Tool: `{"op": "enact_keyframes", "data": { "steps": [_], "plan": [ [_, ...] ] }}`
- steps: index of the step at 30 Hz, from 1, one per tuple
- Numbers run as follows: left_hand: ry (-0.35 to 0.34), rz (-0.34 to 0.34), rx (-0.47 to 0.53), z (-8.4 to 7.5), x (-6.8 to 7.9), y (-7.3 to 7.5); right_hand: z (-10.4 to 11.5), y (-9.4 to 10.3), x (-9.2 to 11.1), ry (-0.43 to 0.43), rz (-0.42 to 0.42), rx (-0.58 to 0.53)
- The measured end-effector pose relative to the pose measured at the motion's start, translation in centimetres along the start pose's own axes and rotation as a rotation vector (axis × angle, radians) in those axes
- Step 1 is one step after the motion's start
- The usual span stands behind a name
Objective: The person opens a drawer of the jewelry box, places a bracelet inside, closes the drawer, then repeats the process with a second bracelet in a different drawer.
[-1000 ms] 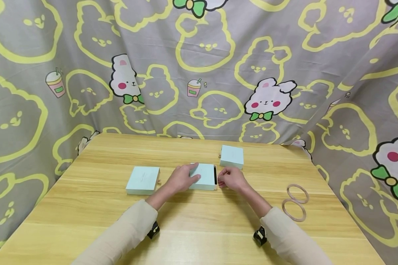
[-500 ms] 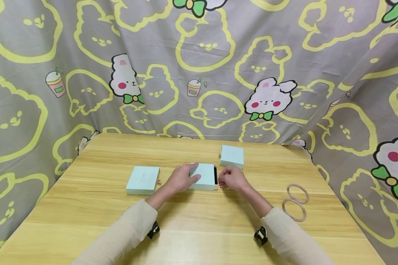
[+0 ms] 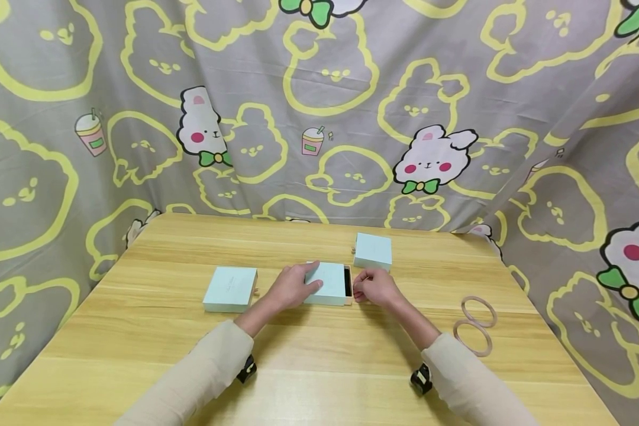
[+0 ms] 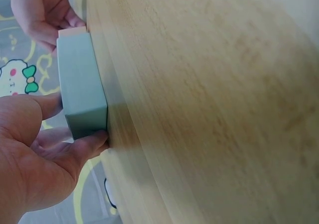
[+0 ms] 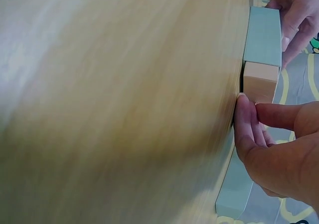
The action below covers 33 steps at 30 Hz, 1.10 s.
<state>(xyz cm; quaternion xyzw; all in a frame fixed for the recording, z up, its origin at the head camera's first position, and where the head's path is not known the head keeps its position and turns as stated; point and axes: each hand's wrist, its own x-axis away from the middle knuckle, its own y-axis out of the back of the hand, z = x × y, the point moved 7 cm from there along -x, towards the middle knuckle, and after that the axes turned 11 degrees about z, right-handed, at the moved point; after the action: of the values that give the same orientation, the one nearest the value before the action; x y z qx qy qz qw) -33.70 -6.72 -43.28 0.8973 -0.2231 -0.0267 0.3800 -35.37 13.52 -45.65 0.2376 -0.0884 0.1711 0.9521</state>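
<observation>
In the head view, a pale blue drawer-style gift box (image 3: pixel 327 283) lies mid-table, its pinkish drawer (image 5: pixel 260 87) partly out toward the right. My left hand (image 3: pixel 293 287) grips the box's outer sleeve at the left end, thumb on one side and fingers on the other, as the left wrist view also shows. At the drawer's front end is my right hand (image 3: pixel 375 287), with thumb and fingertips pinching a small pull tab that is mostly hidden. Dark lining shows in the drawer's gap; the rest of its inside is covered.
Another pale blue box (image 3: pixel 230 290) lies to the left, its tab facing right. A third box (image 3: pixel 373 251) sits behind my right hand. Two pinkish bangles (image 3: pixel 490 344) lie at the right, touching or overlapping. A patterned curtain (image 3: pixel 351 77) hangs behind the wooden table (image 3: pixel 319 367).
The right hand has shifted slightly to the right and the drawer has slid a little farther out of the sleeve. My left hand stays in place on the box.
</observation>
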Motion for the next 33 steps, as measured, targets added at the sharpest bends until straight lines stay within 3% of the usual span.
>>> {"op": "enact_keyframes", "data": {
  "steps": [33],
  "plan": [
    [0.0, 0.005, -0.003, 0.0, -0.1, 0.1, -1.4, 2.0, 0.9, -0.026, -0.025, -0.03]
  ]
}}
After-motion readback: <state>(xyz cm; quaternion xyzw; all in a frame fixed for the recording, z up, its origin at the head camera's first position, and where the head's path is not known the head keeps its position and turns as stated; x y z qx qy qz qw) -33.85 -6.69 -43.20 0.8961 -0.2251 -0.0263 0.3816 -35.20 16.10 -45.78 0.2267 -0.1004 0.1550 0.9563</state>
